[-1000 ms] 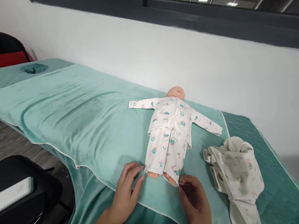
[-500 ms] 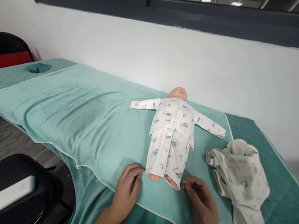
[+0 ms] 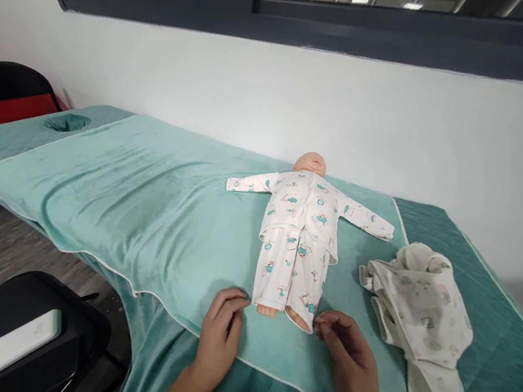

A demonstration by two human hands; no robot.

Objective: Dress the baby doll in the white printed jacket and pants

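Loosely curled, left hand (image 3: 220,334) and right hand (image 3: 352,352) beside doll (image 3: 311,163) in trousers (image 3: 274,270), whether pinching unclear, print (image 3: 308,304) unreadably small.

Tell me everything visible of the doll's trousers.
The trousers are white, soft-looking fabric with small teal prints. The doll lies wearing them, legs straight on the blanket; the shirt covers the waist. Feet show at both cuffs. The left hand and right hand are beside the cuffs, contact unclear.
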